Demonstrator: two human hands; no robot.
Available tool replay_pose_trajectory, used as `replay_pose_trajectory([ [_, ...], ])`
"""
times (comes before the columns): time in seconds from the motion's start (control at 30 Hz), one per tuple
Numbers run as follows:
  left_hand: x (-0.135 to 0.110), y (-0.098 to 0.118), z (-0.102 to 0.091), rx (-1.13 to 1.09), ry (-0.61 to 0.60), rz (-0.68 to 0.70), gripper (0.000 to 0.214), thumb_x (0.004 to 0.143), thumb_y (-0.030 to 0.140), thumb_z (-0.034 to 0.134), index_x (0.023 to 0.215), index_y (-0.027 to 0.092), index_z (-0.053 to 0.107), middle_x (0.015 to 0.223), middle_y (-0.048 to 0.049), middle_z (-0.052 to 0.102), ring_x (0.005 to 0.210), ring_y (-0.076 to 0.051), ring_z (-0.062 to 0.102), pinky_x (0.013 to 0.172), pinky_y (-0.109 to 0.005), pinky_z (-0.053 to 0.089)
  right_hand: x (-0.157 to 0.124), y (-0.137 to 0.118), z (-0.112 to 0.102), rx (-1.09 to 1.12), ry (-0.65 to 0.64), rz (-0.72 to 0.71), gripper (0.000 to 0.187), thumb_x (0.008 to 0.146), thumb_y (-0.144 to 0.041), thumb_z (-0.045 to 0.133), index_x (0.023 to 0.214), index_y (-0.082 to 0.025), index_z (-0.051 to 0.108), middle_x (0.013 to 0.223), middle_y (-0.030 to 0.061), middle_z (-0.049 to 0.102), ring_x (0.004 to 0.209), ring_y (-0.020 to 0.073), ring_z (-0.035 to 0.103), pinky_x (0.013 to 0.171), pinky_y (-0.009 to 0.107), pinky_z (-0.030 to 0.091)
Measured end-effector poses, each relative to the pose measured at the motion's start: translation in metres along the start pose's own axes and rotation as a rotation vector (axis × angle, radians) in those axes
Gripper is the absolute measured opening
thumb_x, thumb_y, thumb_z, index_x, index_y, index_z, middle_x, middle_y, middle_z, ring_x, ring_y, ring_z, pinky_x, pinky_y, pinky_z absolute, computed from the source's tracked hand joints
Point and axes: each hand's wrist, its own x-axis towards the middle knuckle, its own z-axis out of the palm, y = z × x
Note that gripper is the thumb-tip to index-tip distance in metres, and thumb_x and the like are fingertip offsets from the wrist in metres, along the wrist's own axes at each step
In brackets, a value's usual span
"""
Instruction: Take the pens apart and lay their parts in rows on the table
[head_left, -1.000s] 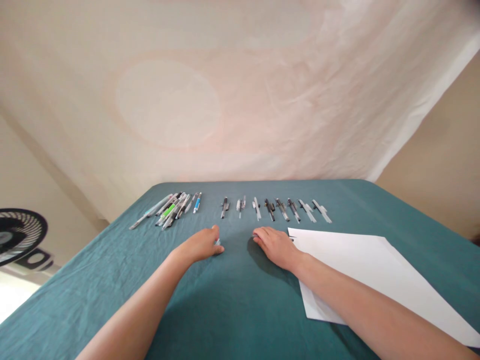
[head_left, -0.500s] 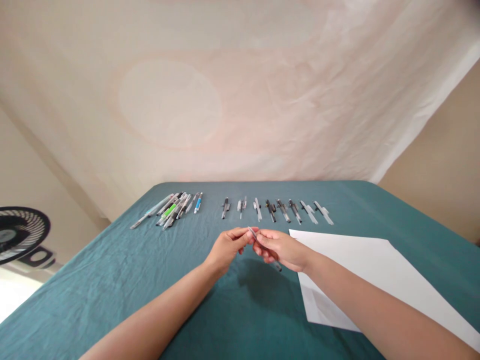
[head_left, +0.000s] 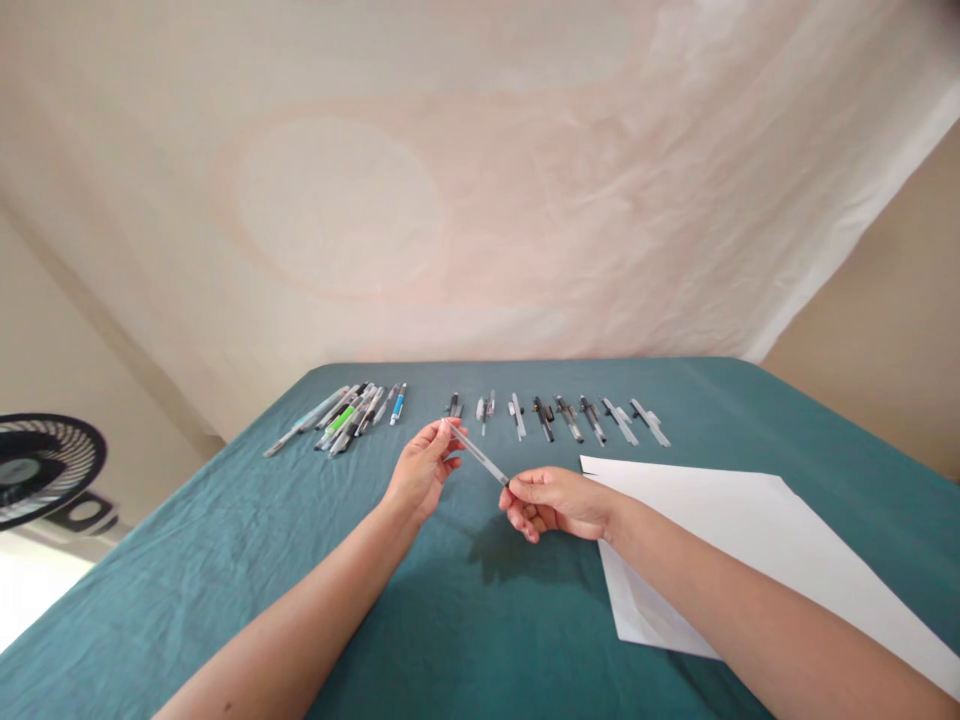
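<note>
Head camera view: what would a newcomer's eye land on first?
Probably the slim, pale rod held slantwise between the left hand and right hand, near the centre. Next come the large white paper at the right, and the bright green pen in the pile at the left.

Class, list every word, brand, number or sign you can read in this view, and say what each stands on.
No text can be read in this view.
Held pen: any print is too small to read.
Pen pile and pen row: likewise too small.
Fan hub: any mark is too blurred.
White paper: no writing shows.
</note>
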Motion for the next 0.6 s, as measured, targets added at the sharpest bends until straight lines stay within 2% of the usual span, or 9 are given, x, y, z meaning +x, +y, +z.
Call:
replay_pose_trajectory([
  [0.13, -0.003, 0.000, 0.005, 0.009, -0.022, -0.021, 0.029, 0.077, 0.038, 0.060, 0.096, 0.017, 0.058, 0.095, -0.0044, 0.063, 0.075, -0.010, 0.057, 0.057, -0.018, 0.043, 0.001, 0.001, 0.000, 0.037, 0.022, -0.010, 0.033, 0.082, -0.043, 0.055, 0.090, -0.012, 0.059, 0.070, 0.0025, 0.062, 0.056, 0.0073, 0.055, 0.055, 0.021, 0.044],
  [0.27, -0.009, -0.002, 0.011, 0.040, -0.134, -0.044, 0.033, 0.076, 0.034, 0.062, 0.104, 0.015, 0.058, 0.099, -0.0083, 0.064, 0.081, -0.013, 0.059, 0.064, -0.021, 0.046, 0.002, 0.003, -0.002, 0.038, 0.040, -0.025, 0.030, 0.081, -0.041, 0.058, 0.085, -0.011, 0.059, 0.067, 0.0017, 0.062, 0.052, 0.0066, 0.055, 0.054, 0.019, 0.043],
  [0.37, -0.011, -0.006, 0.013, 0.053, -0.193, -0.066, 0.032, 0.076, 0.032, 0.063, 0.102, 0.014, 0.058, 0.097, -0.0100, 0.065, 0.086, -0.017, 0.061, 0.070, -0.025, 0.047, 0.003, 0.004, -0.004, 0.010, 0.048, -0.012, 0.032, 0.079, -0.041, 0.060, 0.089, -0.010, 0.060, 0.071, 0.0038, 0.065, 0.055, 0.0071, 0.058, 0.055, 0.019, 0.044],
  [0.6, -0.010, -0.013, 0.011, 0.038, -0.158, -0.069, 0.029, 0.076, 0.030, 0.064, 0.098, 0.012, 0.058, 0.092, -0.0102, 0.067, 0.087, -0.020, 0.064, 0.078, -0.031, 0.048, 0.004, 0.006, -0.006, -0.095, 0.133, -0.044, 0.035, 0.075, -0.043, 0.064, 0.086, -0.010, 0.061, 0.072, 0.0050, 0.067, 0.056, 0.0080, 0.060, 0.049, 0.016, 0.041],
])
